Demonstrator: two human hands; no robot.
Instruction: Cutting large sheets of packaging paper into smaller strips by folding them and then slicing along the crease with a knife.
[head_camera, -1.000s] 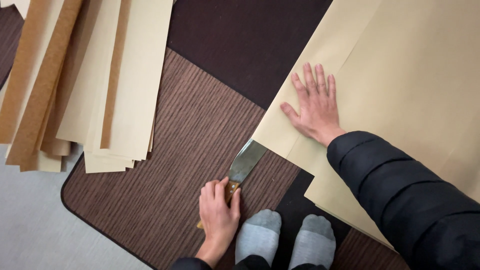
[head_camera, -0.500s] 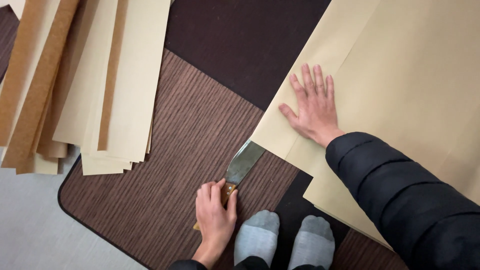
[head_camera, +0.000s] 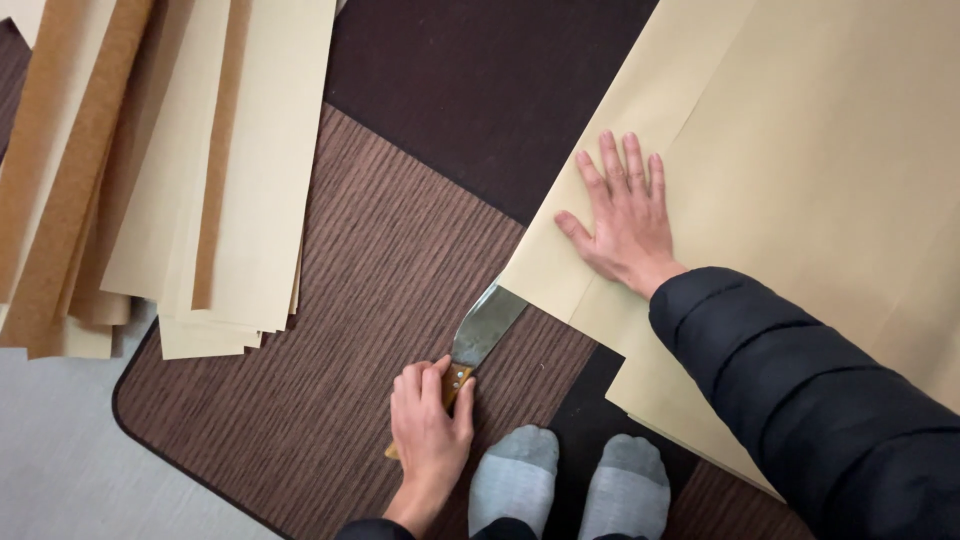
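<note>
Spreading across the right side of the view, a large folded sheet of tan paper (head_camera: 800, 170) lies flat on a brown ribbed rug (head_camera: 330, 380) with darker panels. At the upper left, well apart from it, a pile of cut paper strips (head_camera: 200, 190) fans out over the rug's edge — some pale cream, some a darker cork brown.

The right hand (head_camera: 622, 212) rests palm down on the sheet near its lower-left corner, fingers spread and flat, gripping nothing and simply pressing the paper to the floor. The left hand (head_camera: 430, 432) is curled tight around the wooden handle of a broad-bladed knife (head_camera: 484, 332), thumb along the handle's top.

The knife's long axis runs diagonally, from the handle at lower left up and to the right, and the blade tip disappears under the sheet's corner, seemingly inside the fold. So the paper's edge lies up and right of the left hand, directly along the blade's line, with the pressing right hand just beyond the tip on top of the sheet.

Two grey-socked feet (head_camera: 570, 485) sit just right of the knife hand.
</note>
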